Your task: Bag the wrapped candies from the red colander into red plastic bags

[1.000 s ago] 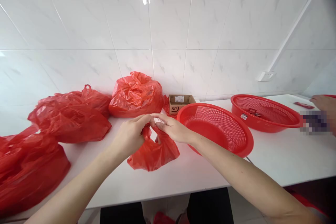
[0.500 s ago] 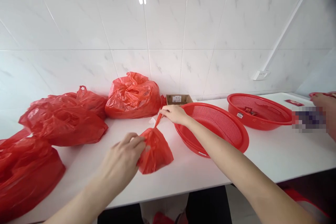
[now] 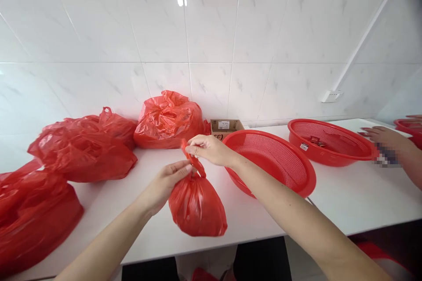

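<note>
A small red plastic bag (image 3: 198, 208) hangs full and rounded below my two hands, close to the table's front edge. My right hand (image 3: 208, 148) pinches the bag's twisted handle at its upper end. Lower on the same handle, at the bag's neck, my left hand (image 3: 171, 178) has thumb and fingers closed on the plastic. What the bag holds is hidden. Just right of it stands a red plastic colander basket (image 3: 260, 158), partly behind my right forearm.
Large stuffed red bags (image 3: 82, 145) line the left side, another (image 3: 169, 120) against the tiled wall. Behind the basket is a small cardboard box (image 3: 226, 127). A second red basket (image 3: 332, 156) holds small red packets. A co-worker's hand (image 3: 384, 138) is beside it on the white table (image 3: 349, 197).
The bag has gone from loose and open-handled to gathered at the neck, its handle pulled up and twisted. My left hand has moved up to the neck. The co-worker's hand reached toward the second basket.
</note>
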The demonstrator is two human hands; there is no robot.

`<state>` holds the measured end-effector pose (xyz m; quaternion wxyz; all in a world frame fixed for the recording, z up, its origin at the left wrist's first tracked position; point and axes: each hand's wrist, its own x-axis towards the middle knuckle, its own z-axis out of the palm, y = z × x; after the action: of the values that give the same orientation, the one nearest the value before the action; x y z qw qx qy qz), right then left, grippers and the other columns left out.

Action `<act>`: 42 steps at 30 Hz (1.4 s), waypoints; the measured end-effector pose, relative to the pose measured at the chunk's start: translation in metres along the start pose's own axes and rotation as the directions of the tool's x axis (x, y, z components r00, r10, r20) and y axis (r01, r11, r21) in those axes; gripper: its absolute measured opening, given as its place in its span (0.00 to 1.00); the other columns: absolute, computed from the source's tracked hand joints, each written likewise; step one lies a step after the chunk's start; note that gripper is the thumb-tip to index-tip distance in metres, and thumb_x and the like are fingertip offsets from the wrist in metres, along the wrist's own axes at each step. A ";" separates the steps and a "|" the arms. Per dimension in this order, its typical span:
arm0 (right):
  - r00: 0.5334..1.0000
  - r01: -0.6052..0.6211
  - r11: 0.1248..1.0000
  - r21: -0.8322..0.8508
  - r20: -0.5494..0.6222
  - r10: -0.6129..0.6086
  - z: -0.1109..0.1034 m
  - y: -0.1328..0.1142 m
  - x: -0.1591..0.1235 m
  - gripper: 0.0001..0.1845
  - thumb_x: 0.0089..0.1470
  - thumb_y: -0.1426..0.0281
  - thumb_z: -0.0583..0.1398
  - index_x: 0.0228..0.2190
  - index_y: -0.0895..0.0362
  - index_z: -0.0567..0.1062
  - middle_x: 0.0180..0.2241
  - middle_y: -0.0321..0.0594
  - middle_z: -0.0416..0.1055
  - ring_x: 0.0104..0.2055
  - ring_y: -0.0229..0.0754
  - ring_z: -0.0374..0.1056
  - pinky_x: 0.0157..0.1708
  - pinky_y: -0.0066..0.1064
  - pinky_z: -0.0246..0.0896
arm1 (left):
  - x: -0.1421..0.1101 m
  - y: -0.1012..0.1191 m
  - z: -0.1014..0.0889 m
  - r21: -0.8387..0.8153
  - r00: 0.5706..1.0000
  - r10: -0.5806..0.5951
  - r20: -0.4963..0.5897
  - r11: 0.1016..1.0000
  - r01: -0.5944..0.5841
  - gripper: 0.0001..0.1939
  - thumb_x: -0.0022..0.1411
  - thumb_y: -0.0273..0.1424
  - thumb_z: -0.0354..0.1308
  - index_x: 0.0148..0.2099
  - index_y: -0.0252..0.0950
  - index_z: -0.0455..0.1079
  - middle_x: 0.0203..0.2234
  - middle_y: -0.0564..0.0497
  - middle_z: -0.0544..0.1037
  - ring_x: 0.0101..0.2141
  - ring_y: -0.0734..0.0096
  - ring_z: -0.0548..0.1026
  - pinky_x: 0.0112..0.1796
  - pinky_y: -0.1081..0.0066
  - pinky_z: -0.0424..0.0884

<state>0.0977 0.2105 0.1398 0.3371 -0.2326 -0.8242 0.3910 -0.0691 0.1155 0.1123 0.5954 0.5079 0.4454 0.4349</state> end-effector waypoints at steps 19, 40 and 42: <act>0.935 -0.338 0.939 -0.058 -0.129 0.329 0.023 -0.010 -0.051 0.06 0.61 0.68 0.54 0.42 0.49 0.63 0.19 0.24 0.63 0.21 0.36 0.58 0.23 0.28 0.52 | 0.008 -0.001 -0.008 0.249 0.972 0.205 -0.114 0.953 -0.172 0.15 0.54 0.41 0.68 0.39 0.37 0.79 0.38 0.46 0.83 0.43 0.57 0.78 0.48 0.60 0.72; 0.953 -0.285 0.872 0.397 0.020 0.303 0.029 0.008 -0.042 0.06 0.57 0.67 0.64 0.33 0.58 0.75 0.29 0.37 0.74 0.32 0.39 0.72 0.36 0.34 0.69 | 0.005 -0.005 -0.017 0.789 0.739 0.673 -0.027 0.468 -0.397 0.05 0.62 0.33 0.58 0.35 0.43 0.76 0.32 0.52 0.79 0.33 0.66 0.75 0.35 0.67 0.70; 0.965 -0.241 0.949 0.202 -0.053 0.256 0.030 0.005 -0.044 0.03 0.58 0.70 0.62 0.32 0.57 0.75 0.30 0.37 0.75 0.34 0.40 0.72 0.36 0.33 0.66 | 0.001 0.001 -0.021 0.789 0.770 0.638 -0.003 0.475 -0.390 0.06 0.61 0.34 0.60 0.36 0.44 0.79 0.32 0.52 0.81 0.34 0.64 0.77 0.37 0.67 0.71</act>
<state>0.1053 0.1704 0.1052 0.3381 -0.3158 -0.7326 0.4993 -0.0889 0.1214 0.1118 0.0948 0.7452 0.4909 0.4414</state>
